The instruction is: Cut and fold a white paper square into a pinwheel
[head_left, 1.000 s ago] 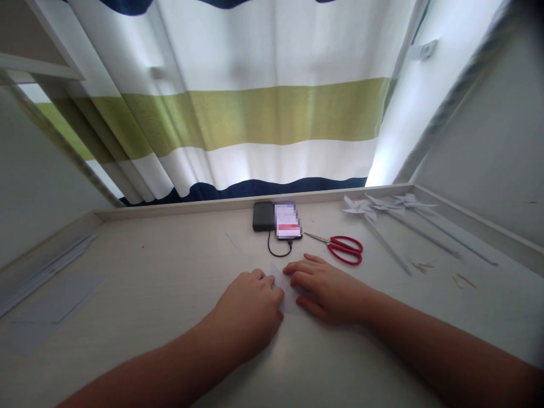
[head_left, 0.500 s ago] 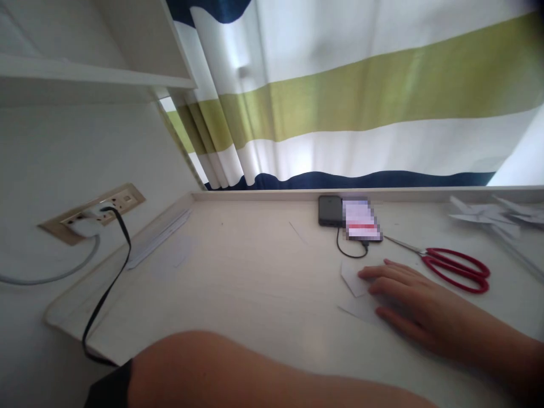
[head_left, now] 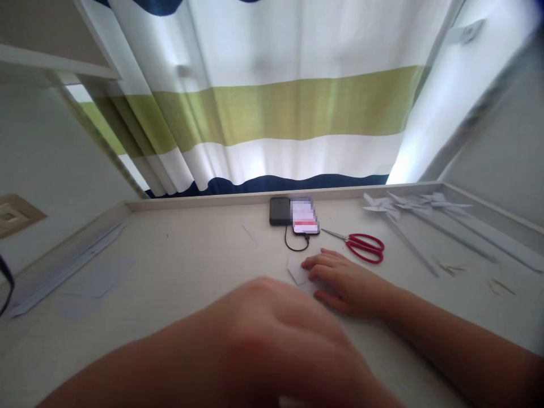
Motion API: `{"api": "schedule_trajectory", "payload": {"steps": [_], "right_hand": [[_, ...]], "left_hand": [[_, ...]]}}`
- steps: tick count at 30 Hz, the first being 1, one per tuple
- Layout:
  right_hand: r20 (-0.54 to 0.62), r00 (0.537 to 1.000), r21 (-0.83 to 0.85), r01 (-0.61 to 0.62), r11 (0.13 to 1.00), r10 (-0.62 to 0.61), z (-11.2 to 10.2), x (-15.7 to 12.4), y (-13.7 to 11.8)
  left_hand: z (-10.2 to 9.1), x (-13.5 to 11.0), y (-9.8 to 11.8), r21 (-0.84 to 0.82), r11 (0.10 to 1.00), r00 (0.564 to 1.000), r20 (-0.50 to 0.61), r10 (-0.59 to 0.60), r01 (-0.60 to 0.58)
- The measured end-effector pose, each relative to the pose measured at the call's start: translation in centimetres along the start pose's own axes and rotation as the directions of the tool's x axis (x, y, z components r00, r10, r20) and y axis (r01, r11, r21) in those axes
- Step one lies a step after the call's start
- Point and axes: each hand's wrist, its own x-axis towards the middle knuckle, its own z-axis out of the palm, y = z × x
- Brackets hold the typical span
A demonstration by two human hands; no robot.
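Observation:
My right hand (head_left: 346, 283) lies on the table with its fingers stretched out, resting on small white paper pieces (head_left: 296, 271). The hand covers part of the paper. Close to the camera, my left hand (head_left: 280, 334) is bent downward and smeared by motion; its fingers are hidden. Just beyond my right hand is a pair of scissors (head_left: 365, 247) with red handles, its blades pointing left. A phone (head_left: 304, 216) with a blurred-out screen is joined by a short cable to a black power bank (head_left: 279, 211) beside it.
Several white paper pinwheels on sticks (head_left: 414, 243) lie at the back right. Near them are small thin brown scraps (head_left: 453, 268). Long paper strips (head_left: 68, 272) and flat sheets (head_left: 100, 280) lie at the left. A raised ledge (head_left: 204, 201) and a striped curtain (head_left: 297, 107) bound the back.
The view has swung right, bringing more pinwheels and the right wall into sight. My left arm has come forward so its hand now shows. My right hand stays on the paper.

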Motion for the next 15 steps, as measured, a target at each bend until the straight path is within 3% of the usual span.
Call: {"api": "schedule_trajectory", "payload": {"steps": [4,6,10,15], "right_hand": [[-0.023,1.0,-0.027,0.004,1.0,-0.004,0.0,0.0,0.0],[-0.031,0.999,-0.03,0.014,0.999,-0.015,0.0,0.0,0.0],[-0.026,0.999,-0.005,0.046,0.999,-0.046,-0.1,0.0,0.2],[-0.004,0.999,-0.003,0.038,0.999,-0.038,-0.2,0.0,0.3]], "left_hand": [[1.4,1.8,-1.7,-0.042,0.996,0.976,-0.204,-0.082,0.075],[2.2,2.4,-3.1,0.003,0.995,0.974,-0.202,-0.099,0.102],[3.5,3.0,-4.7,0.113,0.968,0.974,-0.02,-0.225,0.226],[6.4,3.3,-5.2,0.225,0.941,0.938,0.183,-0.295,0.252]]}}
